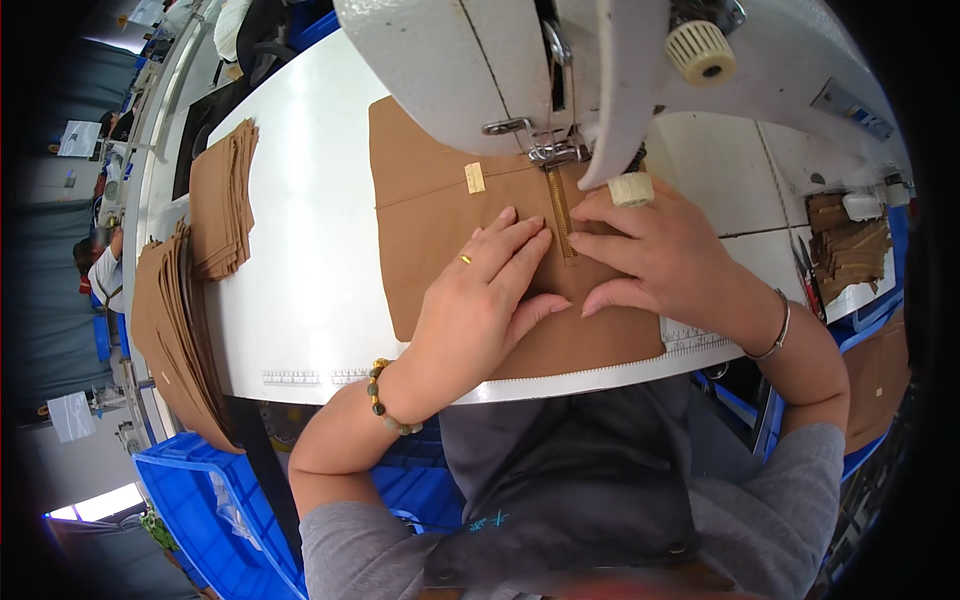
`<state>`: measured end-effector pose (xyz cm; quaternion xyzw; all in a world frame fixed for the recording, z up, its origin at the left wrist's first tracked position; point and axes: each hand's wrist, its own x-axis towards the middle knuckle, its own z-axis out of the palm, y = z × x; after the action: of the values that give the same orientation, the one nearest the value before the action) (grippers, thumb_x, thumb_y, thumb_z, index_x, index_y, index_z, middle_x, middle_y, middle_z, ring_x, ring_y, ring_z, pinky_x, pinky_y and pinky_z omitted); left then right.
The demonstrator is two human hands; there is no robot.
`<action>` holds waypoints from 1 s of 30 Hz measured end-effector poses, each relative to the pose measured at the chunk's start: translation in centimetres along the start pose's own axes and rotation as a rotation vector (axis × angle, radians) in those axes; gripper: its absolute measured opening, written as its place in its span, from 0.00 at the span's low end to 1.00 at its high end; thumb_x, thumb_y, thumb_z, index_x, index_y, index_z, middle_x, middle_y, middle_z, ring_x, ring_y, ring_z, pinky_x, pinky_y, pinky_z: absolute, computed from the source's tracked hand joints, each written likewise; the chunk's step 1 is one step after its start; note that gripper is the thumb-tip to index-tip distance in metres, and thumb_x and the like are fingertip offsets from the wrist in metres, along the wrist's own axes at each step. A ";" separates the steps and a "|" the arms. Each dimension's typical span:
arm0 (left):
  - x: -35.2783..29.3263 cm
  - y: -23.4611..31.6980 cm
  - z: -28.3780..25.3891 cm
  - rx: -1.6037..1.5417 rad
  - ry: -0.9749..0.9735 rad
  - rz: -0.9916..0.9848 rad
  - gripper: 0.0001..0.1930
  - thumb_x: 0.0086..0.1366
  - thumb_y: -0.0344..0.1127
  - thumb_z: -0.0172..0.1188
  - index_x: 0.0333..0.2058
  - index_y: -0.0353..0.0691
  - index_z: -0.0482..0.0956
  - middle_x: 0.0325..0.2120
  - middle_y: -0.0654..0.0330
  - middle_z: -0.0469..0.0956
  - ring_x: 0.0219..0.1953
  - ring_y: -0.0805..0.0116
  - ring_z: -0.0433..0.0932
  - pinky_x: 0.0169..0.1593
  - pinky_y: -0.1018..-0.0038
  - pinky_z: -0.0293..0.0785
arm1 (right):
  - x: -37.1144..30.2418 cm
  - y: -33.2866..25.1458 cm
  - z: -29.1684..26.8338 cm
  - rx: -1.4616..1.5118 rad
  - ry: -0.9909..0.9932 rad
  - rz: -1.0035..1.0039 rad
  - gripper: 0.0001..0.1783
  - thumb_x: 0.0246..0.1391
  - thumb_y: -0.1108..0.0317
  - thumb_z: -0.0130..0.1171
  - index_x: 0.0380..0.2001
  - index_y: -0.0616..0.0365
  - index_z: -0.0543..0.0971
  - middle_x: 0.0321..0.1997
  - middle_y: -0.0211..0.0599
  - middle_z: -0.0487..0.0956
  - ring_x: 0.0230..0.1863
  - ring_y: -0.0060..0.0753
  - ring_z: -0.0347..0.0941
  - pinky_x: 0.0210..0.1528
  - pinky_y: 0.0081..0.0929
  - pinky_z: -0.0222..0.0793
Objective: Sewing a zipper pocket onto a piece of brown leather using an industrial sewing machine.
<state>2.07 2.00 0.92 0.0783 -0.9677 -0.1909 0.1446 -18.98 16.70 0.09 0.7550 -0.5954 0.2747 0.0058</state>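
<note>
A flat brown fabric panel lies on the white table under the sewing machine. A zipper with gold-coloured teeth runs along it, its far end at the presser foot. My left hand rests on the fabric left of the zipper, fingers stretched out and pressing flat. To the right of the zipper my right hand lies on the cloth with its fingers spread. Both thumbs point at each other near the zipper's near end. A small beige tag sits on the panel's far part.
Stacks of brown fabric pieces and larger brown panels lie at the table's left edge. At right are small scissors and a pile of brown pieces. A blue crate stands below left. A ruler strip marks the near edge.
</note>
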 end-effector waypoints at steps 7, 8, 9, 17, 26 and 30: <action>-0.1 0.1 0.6 -0.042 0.031 0.009 0.34 0.55 0.45 0.77 0.58 0.34 0.81 0.61 0.52 0.78 0.67 0.48 0.74 0.67 0.55 0.75 | 0.1 -0.6 0.1 -0.008 0.000 0.015 0.31 0.39 0.50 0.75 0.43 0.61 0.84 0.52 0.38 0.78 0.53 0.43 0.75 0.65 0.42 0.69; -0.1 0.2 0.6 -0.043 0.029 0.010 0.34 0.55 0.45 0.77 0.58 0.34 0.81 0.61 0.52 0.78 0.67 0.48 0.74 0.67 0.55 0.75 | 0.0 -0.7 0.1 -0.017 -0.003 0.019 0.31 0.39 0.50 0.75 0.44 0.61 0.84 0.52 0.38 0.78 0.54 0.43 0.75 0.65 0.42 0.69; -0.1 0.3 0.6 -0.019 0.013 0.018 0.35 0.55 0.46 0.76 0.58 0.34 0.80 0.61 0.52 0.78 0.68 0.47 0.74 0.67 0.54 0.74 | 0.0 -0.8 0.1 -0.017 -0.002 0.020 0.31 0.39 0.50 0.75 0.44 0.61 0.84 0.52 0.38 0.78 0.54 0.43 0.75 0.65 0.42 0.69; 0.3 0.3 0.1 0.084 -0.031 0.087 0.35 0.55 0.47 0.75 0.59 0.34 0.80 0.62 0.52 0.78 0.66 0.48 0.75 0.65 0.55 0.76 | -0.1 -1.3 0.0 -0.059 -0.041 0.038 0.32 0.39 0.52 0.75 0.45 0.62 0.84 0.53 0.38 0.78 0.58 0.42 0.75 0.68 0.44 0.67; 2.2 -1.2 0.5 0.130 0.020 0.112 0.34 0.53 0.48 0.75 0.57 0.36 0.83 0.58 0.55 0.80 0.63 0.52 0.78 0.60 0.62 0.79 | 0.3 -0.6 0.8 -0.162 -0.015 0.102 0.32 0.43 0.49 0.75 0.49 0.57 0.84 0.55 0.35 0.80 0.56 0.39 0.76 0.68 0.45 0.69; 3.1 -2.1 0.6 0.131 0.052 0.105 0.32 0.54 0.46 0.75 0.56 0.37 0.84 0.57 0.57 0.81 0.60 0.53 0.79 0.59 0.63 0.79 | 0.7 0.1 0.9 -0.157 0.011 0.112 0.33 0.43 0.48 0.75 0.50 0.56 0.84 0.53 0.35 0.80 0.54 0.42 0.77 0.63 0.42 0.71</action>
<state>-0.88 -0.41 0.36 0.0416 -0.9768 -0.1173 0.1743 -18.63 15.74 -0.38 0.7162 -0.6564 0.2313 0.0526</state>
